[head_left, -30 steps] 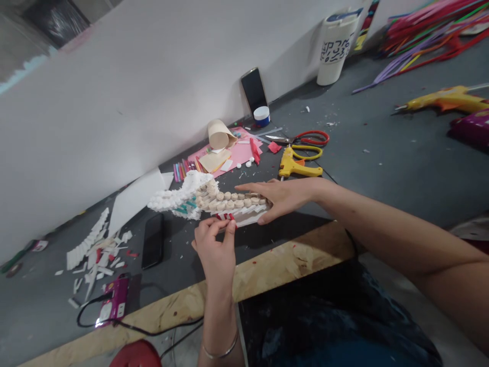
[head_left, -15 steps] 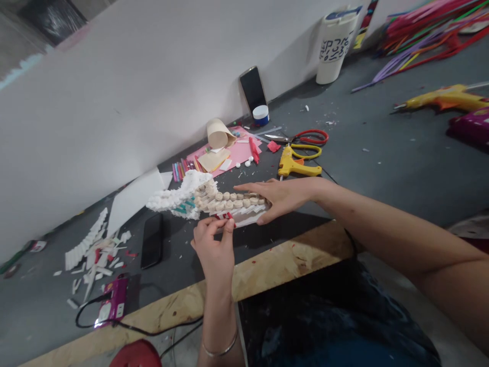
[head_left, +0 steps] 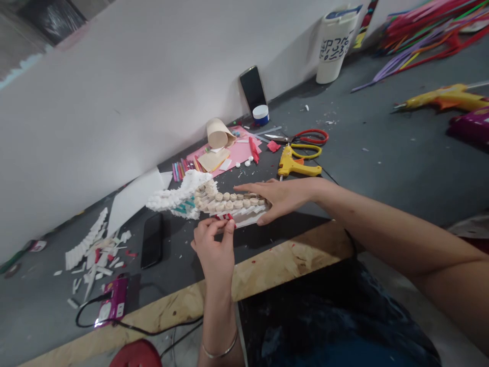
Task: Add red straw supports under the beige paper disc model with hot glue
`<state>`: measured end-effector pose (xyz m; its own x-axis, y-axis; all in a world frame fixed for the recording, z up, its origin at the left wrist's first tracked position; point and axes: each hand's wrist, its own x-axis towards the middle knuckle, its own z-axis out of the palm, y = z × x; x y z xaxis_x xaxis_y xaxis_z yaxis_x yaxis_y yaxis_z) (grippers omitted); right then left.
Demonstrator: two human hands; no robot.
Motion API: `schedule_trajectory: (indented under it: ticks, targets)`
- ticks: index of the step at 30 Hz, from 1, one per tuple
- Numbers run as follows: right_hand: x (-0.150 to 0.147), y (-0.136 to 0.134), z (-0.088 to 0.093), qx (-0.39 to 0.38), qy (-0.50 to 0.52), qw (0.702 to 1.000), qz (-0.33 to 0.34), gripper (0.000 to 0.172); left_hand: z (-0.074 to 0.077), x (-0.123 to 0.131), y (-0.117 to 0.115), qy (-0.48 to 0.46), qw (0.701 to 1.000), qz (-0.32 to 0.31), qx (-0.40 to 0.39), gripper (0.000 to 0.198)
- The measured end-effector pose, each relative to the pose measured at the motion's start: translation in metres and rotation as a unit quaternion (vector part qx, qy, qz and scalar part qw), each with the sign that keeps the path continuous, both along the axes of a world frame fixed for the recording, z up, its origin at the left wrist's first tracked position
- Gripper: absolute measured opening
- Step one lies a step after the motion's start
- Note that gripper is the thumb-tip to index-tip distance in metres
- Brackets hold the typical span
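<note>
A handmade craft model (head_left: 239, 205) lies across the dark table in front of me. It has fluffy white material (head_left: 179, 191) at its left end, rows of beige round pieces and a white base along the near side. My left hand (head_left: 214, 239) is at its near edge, thumb and fingers pinched on a small red-and-white piece (head_left: 225, 217). My right hand (head_left: 280, 199) spans the model's right end, its thumb on the near side and its fingers stretched along the far side. That end is partly hidden under the palm.
Beyond my right hand lie a yellow glue gun (head_left: 292, 165) and red-handled scissors (head_left: 311, 136). A black phone (head_left: 152, 240), white scraps (head_left: 101, 260) and a purple power strip (head_left: 114, 300) are at left. Pink paper (head_left: 244, 148) lies behind; another glue gun (head_left: 439, 99) is at right.
</note>
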<state>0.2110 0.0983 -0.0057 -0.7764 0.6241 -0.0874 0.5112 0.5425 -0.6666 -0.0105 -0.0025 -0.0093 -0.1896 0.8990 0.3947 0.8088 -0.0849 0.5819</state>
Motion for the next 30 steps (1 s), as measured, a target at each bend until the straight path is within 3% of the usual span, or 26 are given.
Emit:
schedule_trajectory:
  ticks: [30]
  targets:
    - [-0.0021, -0.0074, 0.0032, -0.001, -0.023, 1.0, -0.014, 0.107, -0.0004, 0.0041, -0.0061, 0.024, 1.0, 0.002, 0.001, 0.013]
